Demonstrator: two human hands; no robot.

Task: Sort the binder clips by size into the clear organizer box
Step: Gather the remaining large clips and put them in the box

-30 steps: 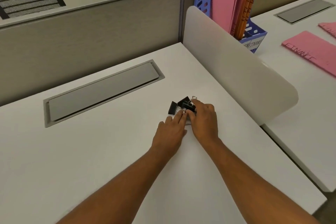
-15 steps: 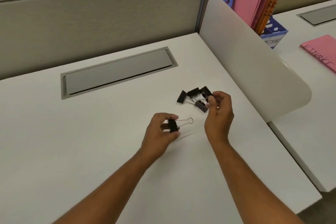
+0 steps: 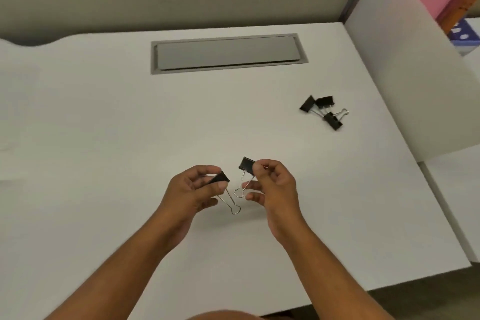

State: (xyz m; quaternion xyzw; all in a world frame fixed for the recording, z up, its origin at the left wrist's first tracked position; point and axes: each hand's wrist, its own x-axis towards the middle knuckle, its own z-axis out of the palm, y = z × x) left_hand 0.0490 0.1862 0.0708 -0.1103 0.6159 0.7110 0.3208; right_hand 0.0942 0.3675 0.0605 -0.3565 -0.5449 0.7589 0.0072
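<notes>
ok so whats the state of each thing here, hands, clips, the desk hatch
left hand: raised off the desk, pinching one binder clip
left clip: held, wire handle hanging down
right hand: raised, pinching another binder clip
right clip: held, wire handle pointing down
loose clips: three in a small cluster, lying on the desk, unsorted
cable hatch: lid shut
organizer box: not in view

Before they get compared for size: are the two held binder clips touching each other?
Apart. The head view shows white desk between the left hand's clip and the right hand's clip; their wire handles also hang separately.
</notes>
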